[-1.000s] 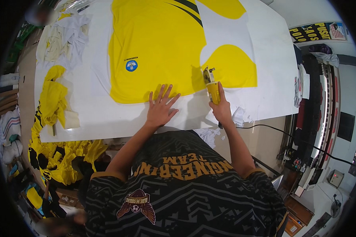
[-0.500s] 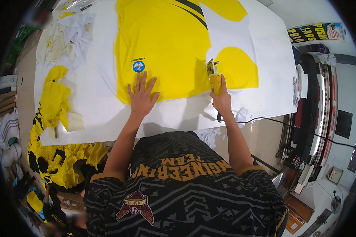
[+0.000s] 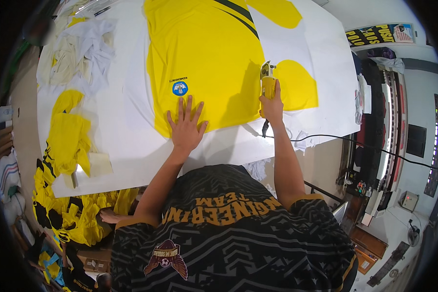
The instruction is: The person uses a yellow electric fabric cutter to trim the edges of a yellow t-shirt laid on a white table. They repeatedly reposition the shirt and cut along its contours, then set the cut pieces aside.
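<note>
A yellow fabric panel (image 3: 209, 63) with dark curved stripes and a round blue badge (image 3: 180, 88) lies spread out. My left hand (image 3: 187, 129) rests flat on its near part, fingers spread just below the badge. In my right hand (image 3: 273, 108) is a yellow hand-held electric fabric cutter (image 3: 268, 80), with the fingers wrapped round its body. The cutter's metal head is at the panel's right edge, beside a strip of white fabric. Right of it lies a rounded yellow piece (image 3: 297, 87) on the white sheet. The blade itself cannot be made out.
The white table (image 3: 136, 160) carries white scraps (image 3: 87, 53) and crumpled yellow fabric (image 3: 70, 141) at left. A black cord (image 3: 336, 137) trails right from the cutter. Yellow-and-black fabric (image 3: 82, 219) is heaped below the table's left side, where another person's hand (image 3: 111, 216) reaches in.
The cutter has moved a little farther from me along the panel's right edge. My left hand stays flat near the badge. The view has shifted, and another person's hand shows at the yellow heap.
</note>
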Demonstrator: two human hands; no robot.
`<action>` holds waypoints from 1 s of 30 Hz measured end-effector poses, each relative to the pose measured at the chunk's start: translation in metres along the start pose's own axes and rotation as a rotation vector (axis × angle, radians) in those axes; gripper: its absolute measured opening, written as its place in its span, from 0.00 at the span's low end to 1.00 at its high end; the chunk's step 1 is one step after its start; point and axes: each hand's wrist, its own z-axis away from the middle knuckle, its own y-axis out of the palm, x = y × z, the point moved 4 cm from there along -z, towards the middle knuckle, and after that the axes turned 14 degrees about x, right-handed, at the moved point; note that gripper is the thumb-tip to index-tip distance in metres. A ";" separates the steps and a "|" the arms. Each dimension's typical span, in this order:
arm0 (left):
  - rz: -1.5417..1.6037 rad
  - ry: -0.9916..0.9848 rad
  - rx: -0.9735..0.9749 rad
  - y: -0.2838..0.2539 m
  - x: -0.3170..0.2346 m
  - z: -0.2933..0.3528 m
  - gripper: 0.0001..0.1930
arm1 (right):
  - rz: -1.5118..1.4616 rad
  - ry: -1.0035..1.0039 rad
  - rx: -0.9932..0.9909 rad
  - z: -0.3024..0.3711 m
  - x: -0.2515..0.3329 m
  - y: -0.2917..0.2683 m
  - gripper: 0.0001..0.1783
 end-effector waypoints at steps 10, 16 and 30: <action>0.045 -0.007 0.026 0.000 0.004 0.001 0.35 | -0.267 0.322 -0.072 -0.007 0.087 0.005 0.61; 0.078 -0.004 0.045 0.000 0.004 0.003 0.36 | -0.270 0.371 -0.130 -0.033 0.085 0.011 0.61; 0.080 -0.009 0.042 -0.012 0.027 0.022 0.37 | -0.188 0.307 -0.062 -0.068 0.034 -0.021 0.65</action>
